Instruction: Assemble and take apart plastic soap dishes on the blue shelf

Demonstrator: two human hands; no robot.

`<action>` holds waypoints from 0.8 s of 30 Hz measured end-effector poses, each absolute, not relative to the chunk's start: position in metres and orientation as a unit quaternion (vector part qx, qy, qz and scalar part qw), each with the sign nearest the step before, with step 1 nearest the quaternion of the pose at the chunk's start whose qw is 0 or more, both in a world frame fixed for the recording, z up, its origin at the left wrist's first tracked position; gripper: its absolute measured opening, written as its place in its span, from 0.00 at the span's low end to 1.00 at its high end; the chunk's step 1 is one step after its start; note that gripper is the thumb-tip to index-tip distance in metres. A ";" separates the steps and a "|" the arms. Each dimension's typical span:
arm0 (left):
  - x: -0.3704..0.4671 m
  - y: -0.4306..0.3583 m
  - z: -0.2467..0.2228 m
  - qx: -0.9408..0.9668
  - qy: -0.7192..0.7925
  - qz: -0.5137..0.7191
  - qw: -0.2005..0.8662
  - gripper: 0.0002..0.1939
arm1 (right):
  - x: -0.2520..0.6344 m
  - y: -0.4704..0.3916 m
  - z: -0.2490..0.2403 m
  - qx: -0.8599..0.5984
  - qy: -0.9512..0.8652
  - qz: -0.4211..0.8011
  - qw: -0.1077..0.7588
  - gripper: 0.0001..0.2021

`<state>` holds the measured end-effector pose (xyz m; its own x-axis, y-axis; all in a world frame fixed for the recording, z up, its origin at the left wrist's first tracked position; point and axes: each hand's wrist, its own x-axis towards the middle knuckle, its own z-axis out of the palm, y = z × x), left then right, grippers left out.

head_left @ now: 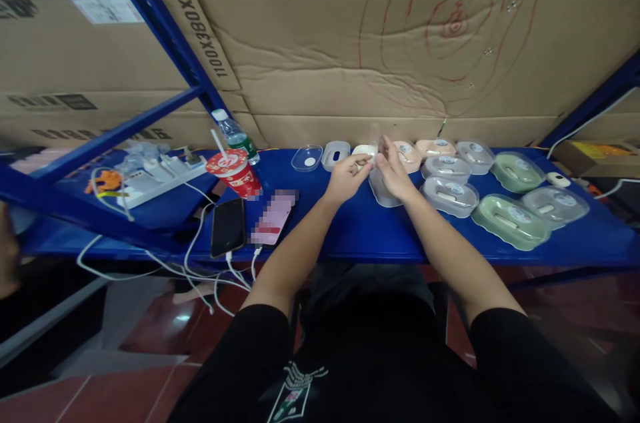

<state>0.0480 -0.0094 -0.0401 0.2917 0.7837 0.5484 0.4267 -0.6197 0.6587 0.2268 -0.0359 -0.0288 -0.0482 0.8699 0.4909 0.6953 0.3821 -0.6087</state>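
Note:
Over the middle of the blue table, my left hand [349, 177] pinches the near side of a clear plastic lid [375, 136], which stands on edge. My right hand [394, 173] is closed against its other side, thumb and fingers along it. Just below my hands sits a greyish see-through plastic box [385, 195], partly covered by them. Behind my left fingers a cream-coloured box [364, 150] shows in part. To the left lie a clear lid with a round white sticker [307, 158] and a whitish tray with a dark oval slot [336, 156].
Several lidded boxes, among them a green one [511, 221] and a peach one [436, 147], cover the right side. On the left stand a red cup with a straw [234, 173], a water bottle [239, 139], a black phone [229, 228], a pink-screened phone [274, 217] and cables.

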 end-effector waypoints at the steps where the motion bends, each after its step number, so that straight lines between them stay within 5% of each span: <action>1: 0.042 -0.005 -0.037 0.770 0.418 0.451 0.169 0.17 | 0.229 -0.038 -0.026 -0.545 -0.724 0.094 0.413 0.43; 6: -0.004 0.017 -0.025 0.703 0.581 0.409 0.017 0.16 | 0.242 -0.050 -0.010 -0.585 -0.755 0.028 0.295 0.37; 14: -0.039 0.041 -0.042 0.646 0.705 0.285 0.058 0.15 | 0.242 -0.058 -0.007 -0.657 -0.748 0.045 0.086 0.39; 24: -0.036 0.041 -0.044 0.631 0.728 0.263 0.051 0.11 | 0.237 -0.060 -0.006 -0.636 -0.764 0.072 0.075 0.43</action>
